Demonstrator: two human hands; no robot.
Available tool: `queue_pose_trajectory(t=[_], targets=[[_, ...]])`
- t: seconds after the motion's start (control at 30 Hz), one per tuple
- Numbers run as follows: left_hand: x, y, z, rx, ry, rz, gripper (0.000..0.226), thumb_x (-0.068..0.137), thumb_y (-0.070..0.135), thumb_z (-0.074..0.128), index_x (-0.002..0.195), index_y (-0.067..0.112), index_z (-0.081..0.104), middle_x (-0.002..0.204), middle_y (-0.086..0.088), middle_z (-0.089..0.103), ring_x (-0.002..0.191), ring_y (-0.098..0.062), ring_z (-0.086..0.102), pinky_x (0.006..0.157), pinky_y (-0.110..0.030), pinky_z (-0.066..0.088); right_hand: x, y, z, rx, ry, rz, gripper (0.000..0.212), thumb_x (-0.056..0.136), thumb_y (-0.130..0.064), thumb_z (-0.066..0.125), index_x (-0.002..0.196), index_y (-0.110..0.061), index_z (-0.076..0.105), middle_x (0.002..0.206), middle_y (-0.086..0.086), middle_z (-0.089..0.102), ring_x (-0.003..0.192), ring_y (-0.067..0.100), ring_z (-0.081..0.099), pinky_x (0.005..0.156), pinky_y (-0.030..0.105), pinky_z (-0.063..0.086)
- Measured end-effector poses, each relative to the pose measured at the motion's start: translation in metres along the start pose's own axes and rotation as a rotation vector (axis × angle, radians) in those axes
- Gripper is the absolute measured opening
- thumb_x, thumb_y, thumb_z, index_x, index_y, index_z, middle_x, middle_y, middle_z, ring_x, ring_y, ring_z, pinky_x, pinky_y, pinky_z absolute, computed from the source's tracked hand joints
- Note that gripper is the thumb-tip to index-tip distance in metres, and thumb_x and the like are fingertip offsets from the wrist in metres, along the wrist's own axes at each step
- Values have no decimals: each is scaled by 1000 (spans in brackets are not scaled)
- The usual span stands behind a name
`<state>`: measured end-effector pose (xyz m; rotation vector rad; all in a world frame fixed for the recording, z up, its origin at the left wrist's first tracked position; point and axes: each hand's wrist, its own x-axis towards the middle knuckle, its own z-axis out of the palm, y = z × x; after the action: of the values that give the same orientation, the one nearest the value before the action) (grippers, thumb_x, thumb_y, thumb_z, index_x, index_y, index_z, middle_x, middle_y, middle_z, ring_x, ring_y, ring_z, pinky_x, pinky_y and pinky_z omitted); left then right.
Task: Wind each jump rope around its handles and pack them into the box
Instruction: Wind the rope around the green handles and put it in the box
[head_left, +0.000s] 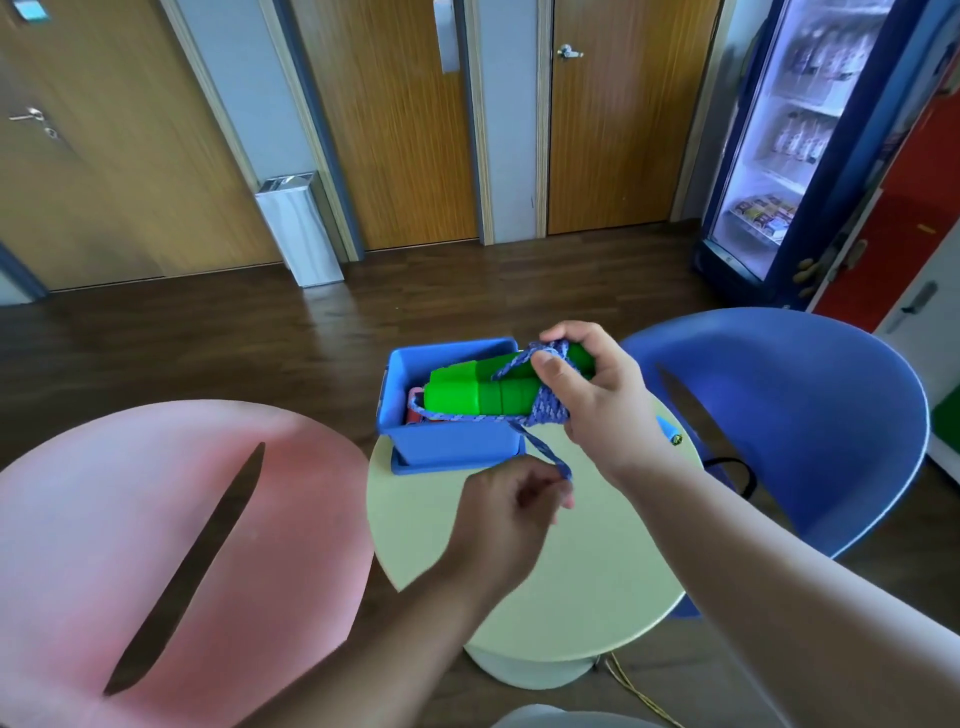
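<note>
Green handles (467, 397), part-wound with rope (551, 411), gripped by right hand (589, 395) above box (457, 444) on bench (571, 571). Loose rope end pinched in left hand (511, 501) fingers (563, 492), nearer.

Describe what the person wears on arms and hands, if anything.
Nothing shows. The left hand and right hand are bare, with no gloves, rings, watch or bands. Both forearms are uncovered, and no sleeve is in view.
</note>
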<state>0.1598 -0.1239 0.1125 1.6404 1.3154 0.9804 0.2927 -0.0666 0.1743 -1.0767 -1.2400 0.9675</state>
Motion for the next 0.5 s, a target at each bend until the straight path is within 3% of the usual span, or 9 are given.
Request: queue_pose_trajectory(t=[0.13, 0.2, 0.27, 0.3, 0.33, 0.4, 0.5], targets=[[8, -4, -2, -34, -51, -25, 15, 93, 20, 75, 83, 30, 78, 82, 14, 76, 73, -3, 66, 70, -24, 50, -3, 6, -4, 77, 68, 46, 9, 101, -12, 63, 110, -10, 61, 68, -7, 51, 45, 2, 46, 45, 11, 36], [17, -13, -17, 31, -51, -27, 18, 93, 17, 75, 89, 34, 77, 97, 13, 76, 82, -2, 67, 72, -19, 50, -2, 6, -11, 45, 70, 21, 10, 102, -13, 62, 110, -10, 60, 67, -9, 51, 45, 2, 46, 45, 10, 36], [25, -18, -41, -34, 108, -180, 22, 98, 13, 68, 93, 33, 75, 106, 3, 74, 71, -5, 64, 61, -18, 50, -1, 5, -18, -18, 44, -29, 9, 102, -14, 62, 110, -12, 60, 64, -14, 50, 47, 2, 44, 47, 11, 36], [29, -15, -54, -182, 225, -283, 19, 101, 16, 63, 94, 30, 73, 108, -2, 72, 67, -9, 63, 53, -21, 50, -2, 5, -21, -50, 25, -56, 10, 102, -14, 62, 110, -12, 59, 64, -14, 50, 48, 2, 43, 49, 12, 37], [34, -10, -67, -366, 306, -376, 14, 103, 25, 59, 97, 28, 71, 107, -3, 70, 65, -14, 64, 47, -25, 49, -3, 5, -23, -79, 2, -81, 10, 101, -13, 63, 111, -12, 59, 67, -11, 51, 51, 2, 43, 52, 13, 39], [42, 7, -83, -594, 306, -455, 30, 105, 52, 47, 109, 28, 66, 106, -1, 71, 66, -23, 69, 43, -27, 48, -7, 7, -22, -123, -56, -111, 13, 101, -12, 63, 113, -12, 59, 75, -1, 55, 60, 4, 48, 59, 16, 44], [46, 38, -79, -457, 199, -373, 43, 100, 66, 47, 116, 30, 65, 107, 0, 75, 70, -25, 76, 44, -30, 52, -14, 13, -12, -127, -133, -138, 18, 101, -13, 63, 119, -14, 59, 89, 9, 62, 75, 8, 58, 70, 26, 54]])
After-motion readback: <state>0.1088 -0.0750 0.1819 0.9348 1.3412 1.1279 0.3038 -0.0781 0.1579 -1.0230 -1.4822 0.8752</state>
